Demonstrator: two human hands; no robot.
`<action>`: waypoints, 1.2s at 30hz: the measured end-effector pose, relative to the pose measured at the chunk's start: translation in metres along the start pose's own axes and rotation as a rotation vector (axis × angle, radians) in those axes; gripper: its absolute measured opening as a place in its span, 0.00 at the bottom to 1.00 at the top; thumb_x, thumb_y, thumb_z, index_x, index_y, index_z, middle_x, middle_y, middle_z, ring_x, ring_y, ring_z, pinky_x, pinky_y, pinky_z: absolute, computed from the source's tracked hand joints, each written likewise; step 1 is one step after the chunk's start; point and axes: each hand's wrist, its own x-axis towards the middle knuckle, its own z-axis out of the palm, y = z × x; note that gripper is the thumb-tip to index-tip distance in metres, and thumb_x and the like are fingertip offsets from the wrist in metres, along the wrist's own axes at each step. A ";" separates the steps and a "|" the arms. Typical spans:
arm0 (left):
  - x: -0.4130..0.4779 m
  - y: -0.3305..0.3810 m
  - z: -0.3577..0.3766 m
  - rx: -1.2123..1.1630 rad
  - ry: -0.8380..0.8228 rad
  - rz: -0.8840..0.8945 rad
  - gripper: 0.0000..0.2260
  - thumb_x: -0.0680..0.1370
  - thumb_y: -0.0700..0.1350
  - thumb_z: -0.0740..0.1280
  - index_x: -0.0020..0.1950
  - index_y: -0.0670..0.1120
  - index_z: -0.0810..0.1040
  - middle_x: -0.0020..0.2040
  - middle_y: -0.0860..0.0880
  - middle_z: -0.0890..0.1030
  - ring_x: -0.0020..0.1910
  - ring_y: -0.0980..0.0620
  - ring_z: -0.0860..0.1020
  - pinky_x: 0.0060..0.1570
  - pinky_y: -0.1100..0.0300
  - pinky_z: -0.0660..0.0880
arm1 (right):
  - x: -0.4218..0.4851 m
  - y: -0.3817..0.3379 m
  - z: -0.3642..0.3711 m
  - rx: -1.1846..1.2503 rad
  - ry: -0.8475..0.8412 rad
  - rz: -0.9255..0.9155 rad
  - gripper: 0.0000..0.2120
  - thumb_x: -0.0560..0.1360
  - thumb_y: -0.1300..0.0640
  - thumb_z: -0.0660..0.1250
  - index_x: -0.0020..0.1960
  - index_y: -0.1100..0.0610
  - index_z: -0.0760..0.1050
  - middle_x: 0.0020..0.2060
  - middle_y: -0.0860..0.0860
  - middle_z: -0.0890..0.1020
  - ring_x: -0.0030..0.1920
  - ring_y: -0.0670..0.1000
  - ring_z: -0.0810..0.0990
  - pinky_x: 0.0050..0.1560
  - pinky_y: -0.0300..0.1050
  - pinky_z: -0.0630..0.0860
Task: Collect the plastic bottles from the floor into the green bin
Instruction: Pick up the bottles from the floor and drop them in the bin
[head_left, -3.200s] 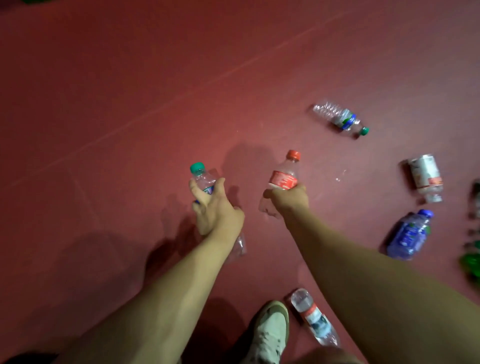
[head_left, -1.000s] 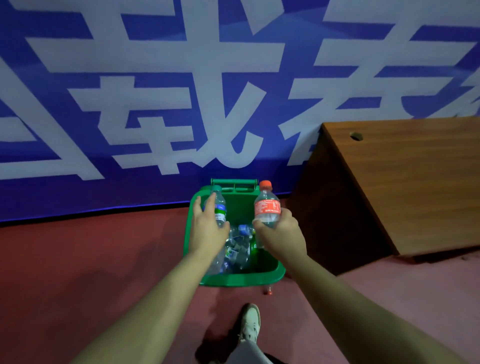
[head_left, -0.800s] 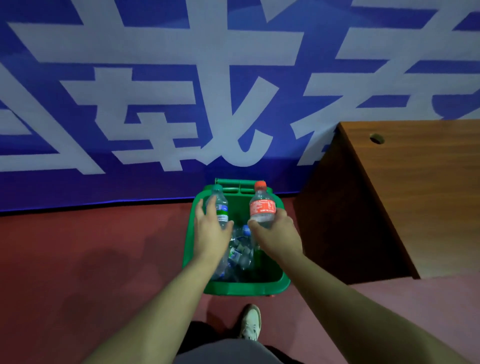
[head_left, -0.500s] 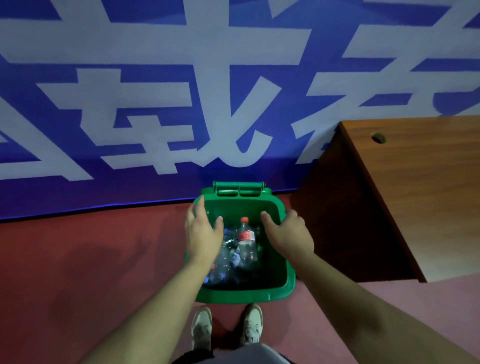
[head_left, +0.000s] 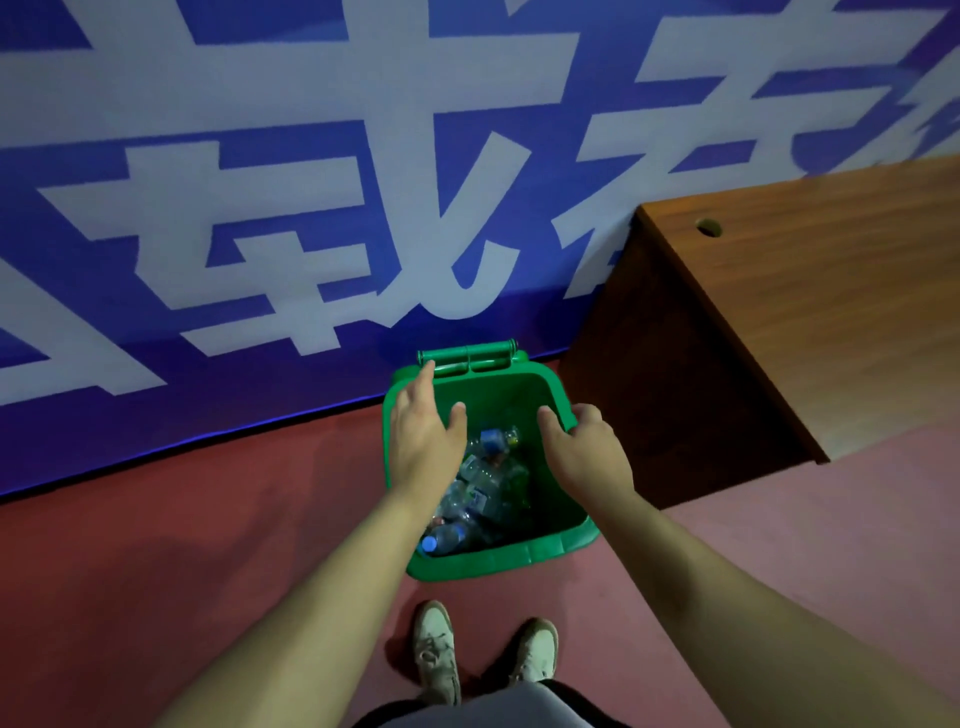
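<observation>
Bottles (head_left: 485, 475) in green bin (head_left: 498, 561), partly behind left hand (head_left: 421, 441)

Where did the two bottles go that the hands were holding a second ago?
Both were let go and dropped into the green plastic bin. The left hand and right hand now hang open and empty over it, above the heap of clear plastic bottles. The bin stayed by the blue-and-white banner and brown wooden desk.
</observation>
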 end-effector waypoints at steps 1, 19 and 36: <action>-0.007 0.003 0.000 -0.002 -0.011 0.004 0.27 0.78 0.46 0.65 0.76 0.49 0.61 0.71 0.46 0.68 0.71 0.47 0.66 0.71 0.52 0.63 | -0.007 0.007 -0.002 -0.001 0.012 0.008 0.34 0.77 0.35 0.57 0.73 0.57 0.65 0.65 0.58 0.76 0.63 0.59 0.76 0.62 0.56 0.74; -0.311 0.063 -0.008 0.063 -0.158 0.165 0.26 0.78 0.48 0.64 0.75 0.50 0.63 0.67 0.42 0.70 0.67 0.43 0.70 0.66 0.52 0.66 | -0.253 0.213 -0.070 0.237 0.202 -0.025 0.30 0.77 0.37 0.58 0.72 0.55 0.67 0.58 0.55 0.80 0.59 0.57 0.78 0.60 0.55 0.75; -0.676 0.101 0.043 -0.087 -0.638 0.512 0.23 0.76 0.48 0.67 0.71 0.46 0.70 0.65 0.43 0.74 0.65 0.47 0.72 0.63 0.64 0.63 | -0.609 0.493 -0.152 0.383 0.609 0.395 0.26 0.78 0.41 0.62 0.72 0.52 0.68 0.60 0.53 0.79 0.57 0.54 0.78 0.58 0.49 0.75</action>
